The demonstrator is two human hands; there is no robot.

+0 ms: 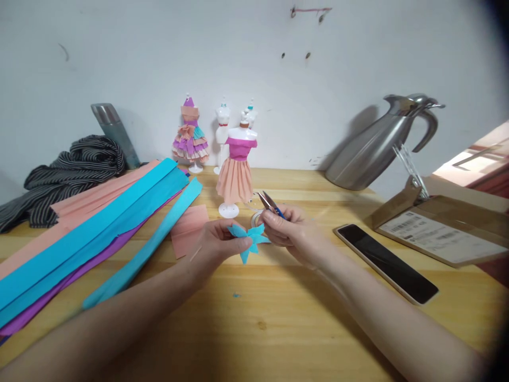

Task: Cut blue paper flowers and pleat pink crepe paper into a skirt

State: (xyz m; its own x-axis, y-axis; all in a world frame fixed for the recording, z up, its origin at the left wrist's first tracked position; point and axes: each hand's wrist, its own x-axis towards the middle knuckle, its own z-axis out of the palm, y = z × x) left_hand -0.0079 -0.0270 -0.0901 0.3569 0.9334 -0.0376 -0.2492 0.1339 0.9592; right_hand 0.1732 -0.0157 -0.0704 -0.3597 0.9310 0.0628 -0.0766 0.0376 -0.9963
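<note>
At the center of the frame, your left hand [222,240] pinches a blue paper flower [253,240] while your right hand [287,225] grips scissors [270,203].

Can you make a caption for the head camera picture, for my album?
Left hand pinches a blue paper star; right hand holds scissors.

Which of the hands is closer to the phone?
Right. The right hand, with the scissors, is left of the phone; the left hand, pinching the blue paper star, is farther left.
</note>
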